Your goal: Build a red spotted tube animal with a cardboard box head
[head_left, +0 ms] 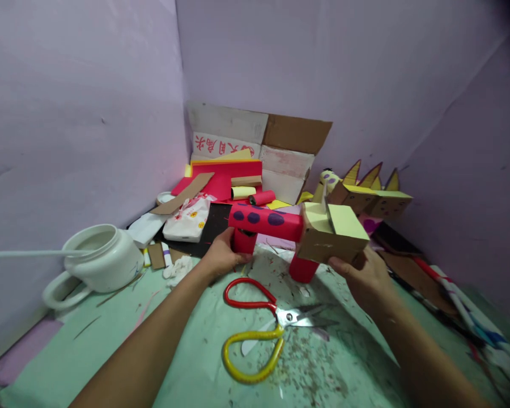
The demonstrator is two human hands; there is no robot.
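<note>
My left hand (223, 253) is closed around a short red tube (243, 241) under the left end of a long red tube (266, 220) with purple spots. The long tube joins a cardboard box (331, 243) with a pale yellow top, which my right hand (357, 272) grips at its lower right corner. A second red tube (304, 268) stands beneath the box. Scissors (280, 320) with one red and one yellow handle lie in front of both hands, blades pointing right, over a pale blade-like piece.
A white pot (104, 260) with a stick across it stands at left. Behind lie red paper (221, 175), small rolls and an opened carton (287, 164). A spiked yellow box model (376, 201) sits at back right, near cardboard and plastic at the right edge.
</note>
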